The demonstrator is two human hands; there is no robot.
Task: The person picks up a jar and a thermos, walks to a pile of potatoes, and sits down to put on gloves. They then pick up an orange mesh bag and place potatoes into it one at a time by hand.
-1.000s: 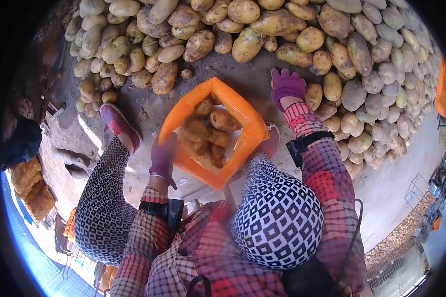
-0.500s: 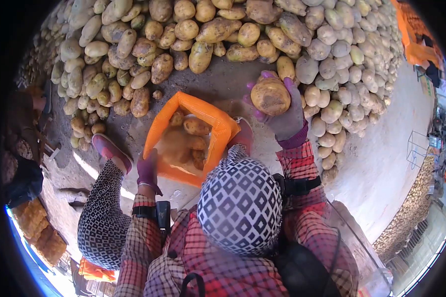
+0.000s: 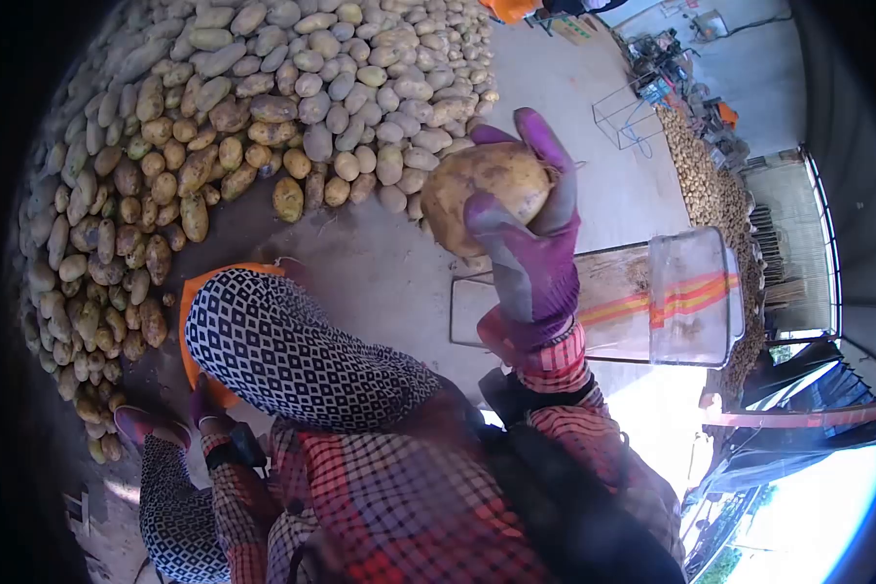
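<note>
Sprawling across the top left, potato pile [image 3: 214, 127] covers the bare concrete floor [image 3: 380, 263] – biggest thing in view. A second, longer heap [image 3: 715, 195] runs along the far right, well apart from it. Person's knee in checked trousers [image 3: 292, 350] fills the middle and blocks most of the orange mesh sack [image 3: 191, 321]; only a strip of its rim shows at the knee's left edge, near the pile. Right of centre, wooden board [image 3: 603, 287] lies on the floor, with a clear plastic tub [image 3: 696, 297] at its right end, orange stripe seen through it. Right hand [image 3: 530, 263], purple glove, is raised in front of the board and partly hides its left end – fingers wrapped tight around one large potato [image 3: 482, 190], held up in the air above the floor, clear of the pile. Left hand [image 3: 207, 404], also gloved, is mostly hidden below the knee just beside the sack; cannot tell whether it grips anything.
</note>
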